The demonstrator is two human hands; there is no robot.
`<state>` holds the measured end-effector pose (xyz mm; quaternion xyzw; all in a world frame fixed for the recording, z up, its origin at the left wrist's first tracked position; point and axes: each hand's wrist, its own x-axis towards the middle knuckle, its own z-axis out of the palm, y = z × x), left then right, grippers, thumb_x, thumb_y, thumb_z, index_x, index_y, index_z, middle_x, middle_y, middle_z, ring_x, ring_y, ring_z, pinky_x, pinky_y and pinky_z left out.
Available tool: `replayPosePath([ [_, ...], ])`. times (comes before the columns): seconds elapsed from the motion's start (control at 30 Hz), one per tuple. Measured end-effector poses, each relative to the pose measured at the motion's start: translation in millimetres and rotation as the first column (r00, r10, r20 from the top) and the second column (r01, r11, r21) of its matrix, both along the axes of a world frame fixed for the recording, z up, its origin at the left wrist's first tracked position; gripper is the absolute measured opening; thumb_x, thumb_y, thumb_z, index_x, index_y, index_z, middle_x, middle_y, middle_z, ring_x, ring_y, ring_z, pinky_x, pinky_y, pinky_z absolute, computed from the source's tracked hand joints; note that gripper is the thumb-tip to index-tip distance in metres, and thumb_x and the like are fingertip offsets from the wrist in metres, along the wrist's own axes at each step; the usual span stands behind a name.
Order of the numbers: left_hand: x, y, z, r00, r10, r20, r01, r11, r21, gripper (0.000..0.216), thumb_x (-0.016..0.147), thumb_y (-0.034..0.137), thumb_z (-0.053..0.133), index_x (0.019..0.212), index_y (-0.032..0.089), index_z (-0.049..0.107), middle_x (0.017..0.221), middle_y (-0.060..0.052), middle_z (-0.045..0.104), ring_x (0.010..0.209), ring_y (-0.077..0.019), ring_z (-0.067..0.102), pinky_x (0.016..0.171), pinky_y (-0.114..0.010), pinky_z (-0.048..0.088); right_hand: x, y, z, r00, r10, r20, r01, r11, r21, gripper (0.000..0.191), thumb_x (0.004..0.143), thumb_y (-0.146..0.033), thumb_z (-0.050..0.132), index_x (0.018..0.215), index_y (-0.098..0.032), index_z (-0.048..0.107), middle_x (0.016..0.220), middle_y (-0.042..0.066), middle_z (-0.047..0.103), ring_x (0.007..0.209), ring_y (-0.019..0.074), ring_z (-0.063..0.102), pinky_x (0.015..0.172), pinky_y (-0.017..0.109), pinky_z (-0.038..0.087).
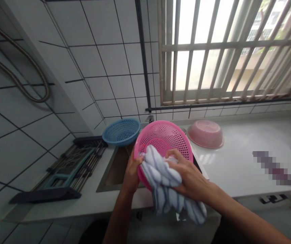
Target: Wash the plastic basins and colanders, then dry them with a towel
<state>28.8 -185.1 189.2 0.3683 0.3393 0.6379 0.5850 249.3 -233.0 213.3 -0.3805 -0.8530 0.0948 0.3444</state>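
Note:
My left hand [131, 173] grips the left rim of a pink perforated plastic colander [160, 137], held tilted over the sink with its hollow facing me. My right hand [189, 176] is closed on a white cloth with blue stripes [160, 184], pressing it against the lower inside of the colander. The loose end of the cloth hangs below my wrist.
A blue colander [121, 131] rests at the back left of the steel sink [115, 169]. A pink bowl [206, 134] lies upside down on the white counter [236, 162]. A folded dish rack [66, 169] lies at left. Tiled walls, a hose [20, 84] and a barred window [226, 51] surround.

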Motion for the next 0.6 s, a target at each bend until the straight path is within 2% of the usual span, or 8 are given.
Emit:
replayPosePath([
  [0.07, 4, -1, -2.8, 0.994, -0.109, 0.03, 0.111, 0.99, -0.09, 0.037, 0.076, 0.036, 0.085, 0.107, 0.018, 0.077, 0.106, -0.011, 0.08, 0.126, -0.0428, 0.066, 0.107, -0.052, 0.057, 8, 14, 7.2, 0.953, -0.239, -0.188, 0.254, 0.965, 0.064, 0.049, 0.082, -0.015, 0.066, 0.129, -0.025, 0.055, 0.128, 0.01, 0.059, 0.115, 0.0275, 0.061, 0.088, 0.037, 0.057],
  [0.13, 9, -2, -6.2, 0.983, -0.167, 0.077, 0.177, 0.974, -0.141, 0.036, 0.077, 0.041, 0.083, 0.104, 0.018, 0.078, 0.099, -0.011, 0.081, 0.123, -0.0422, 0.068, 0.107, -0.054, 0.057, 13, 30, 13.4, 0.861, -0.429, -0.275, 0.468, 0.878, 0.098, 0.057, 0.079, -0.012, 0.065, 0.134, -0.024, 0.052, 0.13, 0.012, 0.058, 0.118, 0.0305, 0.06, 0.093, 0.041, 0.055],
  [0.2, 13, -2, -11.6, 0.974, -0.196, 0.114, 0.211, 0.968, -0.137, 0.035, 0.081, 0.042, 0.08, 0.105, 0.018, 0.078, 0.101, -0.011, 0.081, 0.125, -0.0408, 0.068, 0.11, -0.055, 0.055, 11, 47, 16.2, 0.825, -0.512, -0.24, 0.544, 0.834, 0.089, 0.055, 0.08, -0.011, 0.063, 0.133, -0.024, 0.055, 0.133, 0.013, 0.057, 0.119, 0.0315, 0.059, 0.095, 0.042, 0.054],
  [0.23, 15, -1, -15.1, 0.967, -0.218, 0.132, 0.235, 0.964, -0.127, 0.035, 0.083, 0.042, 0.078, 0.109, 0.018, 0.078, 0.105, -0.012, 0.081, 0.128, -0.0402, 0.066, 0.112, -0.056, 0.053, 7, 54, 15.5, 0.835, -0.51, -0.208, 0.531, 0.845, 0.06, 0.052, 0.081, -0.011, 0.062, 0.131, -0.024, 0.057, 0.134, 0.013, 0.057, 0.119, 0.0311, 0.06, 0.096, 0.042, 0.054],
  [0.37, 20, 8, -30.3, 0.933, -0.307, 0.188, 0.329, 0.939, -0.1, 0.039, 0.086, 0.037, 0.076, 0.122, 0.023, 0.074, 0.121, -0.011, 0.078, 0.137, -0.0382, 0.06, 0.118, -0.057, 0.047, -25, 70, -0.7, 0.932, -0.264, -0.247, 0.225, 0.958, -0.176, 0.031, 0.09, -0.021, 0.064, 0.121, -0.021, 0.064, 0.127, 0.011, 0.066, 0.116, 0.0279, 0.063, 0.099, 0.043, 0.053],
  [0.43, 19, 12, -35.1, 0.934, -0.294, 0.202, 0.319, 0.942, -0.104, 0.038, 0.086, 0.037, 0.076, 0.122, 0.023, 0.074, 0.122, -0.011, 0.078, 0.138, -0.0373, 0.06, 0.119, -0.055, 0.046, -40, 70, -12.0, 0.933, -0.114, -0.341, 0.02, 0.963, -0.269, 0.023, 0.093, -0.023, 0.062, 0.116, -0.019, 0.066, 0.121, 0.01, 0.071, 0.11, 0.0247, 0.066, 0.098, 0.04, 0.053],
  [0.53, 13, 14, -35.3, 0.96, -0.211, 0.185, 0.236, 0.964, -0.121, 0.037, 0.085, 0.038, 0.077, 0.117, 0.02, 0.075, 0.118, -0.011, 0.079, 0.133, -0.0373, 0.063, 0.118, -0.053, 0.047, -44, 66, -20.8, 0.935, 0.099, -0.339, -0.237, 0.889, -0.393, 0.012, 0.091, -0.021, 0.063, 0.102, -0.019, 0.069, 0.102, 0.004, 0.075, 0.089, 0.0185, 0.068, 0.082, 0.031, 0.054],
  [0.6, 8, 12, -32.0, 0.973, -0.165, 0.162, 0.186, 0.974, -0.127, 0.038, 0.084, 0.041, 0.076, 0.113, 0.017, 0.076, 0.113, -0.012, 0.079, 0.126, -0.0375, 0.068, 0.115, -0.052, 0.051, -34, 64, -17.6, 0.948, 0.222, -0.228, -0.31, 0.806, -0.505, 0.005, 0.086, -0.022, 0.069, 0.089, -0.019, 0.07, 0.084, -0.001, 0.072, 0.072, 0.015, 0.064, 0.067, 0.026, 0.05],
])
